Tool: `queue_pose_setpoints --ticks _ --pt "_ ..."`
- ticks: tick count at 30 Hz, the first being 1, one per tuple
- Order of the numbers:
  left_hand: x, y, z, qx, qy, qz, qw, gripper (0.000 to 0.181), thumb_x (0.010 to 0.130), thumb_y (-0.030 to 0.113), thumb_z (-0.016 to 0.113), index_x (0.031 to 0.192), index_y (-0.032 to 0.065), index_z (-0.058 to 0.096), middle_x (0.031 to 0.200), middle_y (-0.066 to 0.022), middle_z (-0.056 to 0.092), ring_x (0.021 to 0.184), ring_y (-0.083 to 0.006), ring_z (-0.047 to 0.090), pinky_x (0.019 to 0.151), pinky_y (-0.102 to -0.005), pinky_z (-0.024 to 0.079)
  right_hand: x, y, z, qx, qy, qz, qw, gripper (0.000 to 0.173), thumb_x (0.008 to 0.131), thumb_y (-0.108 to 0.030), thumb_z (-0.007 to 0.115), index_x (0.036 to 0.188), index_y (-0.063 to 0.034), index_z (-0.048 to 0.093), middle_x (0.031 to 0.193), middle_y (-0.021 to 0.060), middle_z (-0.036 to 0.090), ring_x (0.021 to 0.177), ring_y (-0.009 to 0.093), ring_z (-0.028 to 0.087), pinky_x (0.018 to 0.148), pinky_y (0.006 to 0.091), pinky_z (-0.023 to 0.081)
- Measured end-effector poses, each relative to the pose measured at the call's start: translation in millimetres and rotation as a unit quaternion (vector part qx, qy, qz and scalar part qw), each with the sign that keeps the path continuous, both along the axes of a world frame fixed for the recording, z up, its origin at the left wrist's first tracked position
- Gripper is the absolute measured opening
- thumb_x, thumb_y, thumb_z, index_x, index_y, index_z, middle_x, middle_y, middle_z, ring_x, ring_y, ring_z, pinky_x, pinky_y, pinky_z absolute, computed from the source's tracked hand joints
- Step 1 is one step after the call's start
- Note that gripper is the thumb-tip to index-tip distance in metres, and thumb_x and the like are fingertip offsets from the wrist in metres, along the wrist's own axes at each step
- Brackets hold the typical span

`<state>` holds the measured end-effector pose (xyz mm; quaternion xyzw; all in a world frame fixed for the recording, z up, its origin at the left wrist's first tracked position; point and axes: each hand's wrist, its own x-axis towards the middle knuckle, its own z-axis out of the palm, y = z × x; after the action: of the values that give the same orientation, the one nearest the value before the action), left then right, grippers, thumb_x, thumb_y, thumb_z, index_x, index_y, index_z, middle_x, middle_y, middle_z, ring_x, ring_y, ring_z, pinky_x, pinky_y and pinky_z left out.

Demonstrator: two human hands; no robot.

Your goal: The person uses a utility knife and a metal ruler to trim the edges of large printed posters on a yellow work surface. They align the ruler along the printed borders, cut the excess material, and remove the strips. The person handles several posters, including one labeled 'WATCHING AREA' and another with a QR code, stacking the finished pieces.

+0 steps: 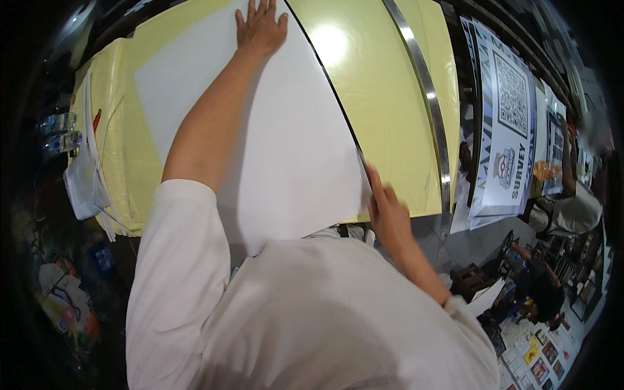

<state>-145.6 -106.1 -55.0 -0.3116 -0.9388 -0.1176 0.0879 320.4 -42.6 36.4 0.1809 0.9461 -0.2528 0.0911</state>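
A large white sheet or board (297, 146) lies slanted over the yellow-covered table and reaches to my body. My left hand (263, 30) presses flat on its far part, fingers spread, holding nothing. Along the sheet's right side runs a thin black edge (327, 75). At the near end of that edge is my right hand (392, 214), blurred, with its fingers bent against the sheet's side. Something slim and reddish shows at its fingertips, but the blur hides whether it is a tool or a finger.
A long steel straightedge (431, 100) lies across the yellow cover (385, 122) and overhangs the near edge. At left are a red pen-like tool (97, 120), white strips (88, 117) and clear bottles (61, 131). Printed boards (507, 126) stand at right. Other people are farther right.
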Motion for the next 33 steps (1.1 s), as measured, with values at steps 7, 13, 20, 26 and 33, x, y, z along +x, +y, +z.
queue_pose_setpoints --ticks 7,13,20,26,33 --pt "-3.2 4.3 -1.5 -0.006 -0.029 -0.02 0.999 0.065 0.105 0.039 0.044 0.156 0.0012 0.035 0.167 -0.0134 0.029 0.156 -0.0339 0.019 0.127 -0.0545 0.011 179.7 -29.8 44.9 0.049 -0.027 -0.09 0.994 0.071 0.09 0.0 0.064 0.156 -0.0071 0.039 0.106 0.0181 0.064 0.077 0.036 0.066 0.065 0.0419 0.056" --pt "-19.0 -2.6 -22.9 -0.009 0.091 -0.018 0.996 0.06 0.105 0.039 0.038 0.158 0.0105 0.038 0.166 -0.0098 0.031 0.155 -0.0332 0.023 0.123 -0.0619 0.016 92.8 -0.6 22.5 -0.016 0.179 -0.286 0.941 0.046 0.095 -0.013 0.066 0.139 -0.0031 0.056 0.098 0.0185 0.067 0.074 0.032 0.067 0.068 0.0402 0.052" --pt "144.2 -5.1 18.2 -0.008 0.072 -0.084 0.994 0.062 0.102 0.043 0.049 0.15 0.0054 0.049 0.161 -0.0265 0.032 0.148 -0.051 0.024 0.117 -0.0677 0.022 -28.0 24.9 -10.2 -0.08 0.065 -0.341 0.934 0.049 0.085 -0.039 0.08 0.11 -0.0003 0.062 0.079 0.0168 0.067 0.073 0.035 0.067 0.068 0.0444 0.051" --pt "225.3 -35.6 14.3 0.016 -0.045 -0.083 0.995 0.071 0.107 0.044 0.039 0.157 -0.0056 0.029 0.166 -0.0268 0.018 0.155 -0.0452 0.008 0.124 -0.0615 0.004 -39.0 20.9 -17.2 -0.016 0.041 -0.286 0.957 0.058 0.081 -0.044 0.084 0.11 -0.001 0.06 0.081 0.0179 0.068 0.076 0.038 0.068 0.069 0.0467 0.052" --pt "224.1 -34.8 12.6 0.022 -0.054 -0.082 0.995 0.069 0.107 0.042 0.038 0.157 -0.0048 0.029 0.167 -0.0242 0.018 0.156 -0.043 0.008 0.126 -0.0588 0.005 -28.0 53.6 -35.9 0.066 0.053 -0.306 0.948 0.05 0.086 -0.039 0.081 0.111 -0.0021 0.06 0.084 0.0221 0.069 0.083 0.046 0.068 0.072 0.0517 0.051"
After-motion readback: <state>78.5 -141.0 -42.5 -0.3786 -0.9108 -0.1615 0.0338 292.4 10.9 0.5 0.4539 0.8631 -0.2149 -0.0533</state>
